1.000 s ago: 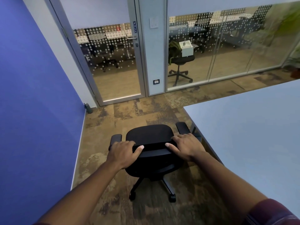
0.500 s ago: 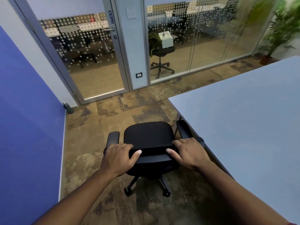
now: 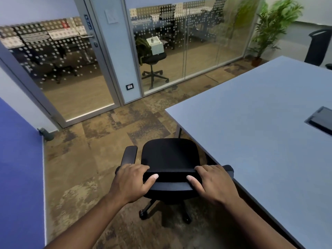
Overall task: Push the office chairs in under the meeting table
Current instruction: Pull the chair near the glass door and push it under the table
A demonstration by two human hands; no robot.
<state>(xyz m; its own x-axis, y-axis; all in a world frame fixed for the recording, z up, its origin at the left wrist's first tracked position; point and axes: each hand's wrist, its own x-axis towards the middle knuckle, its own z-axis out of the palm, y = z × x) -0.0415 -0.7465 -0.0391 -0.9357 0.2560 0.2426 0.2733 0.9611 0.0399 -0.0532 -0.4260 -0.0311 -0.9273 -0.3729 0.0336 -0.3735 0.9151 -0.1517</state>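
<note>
black chair (image 3: 170, 155), grey table (image 3: 251, 132), mottled brown carpet (image 3: 107, 141)

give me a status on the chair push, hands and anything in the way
Left hand and right hand both gripping the backrest of the office chair. Chair beside the meeting table, seat not under it. Right armrest at the table edge, may catch.

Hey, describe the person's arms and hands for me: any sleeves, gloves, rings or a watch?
Both forearms are bare as far as the picture shows; no sleeve is in view. The left hand and right hand wear no gloves, and no rings, watch or wristband are visible. The thumbnails are short and unpainted.
</note>
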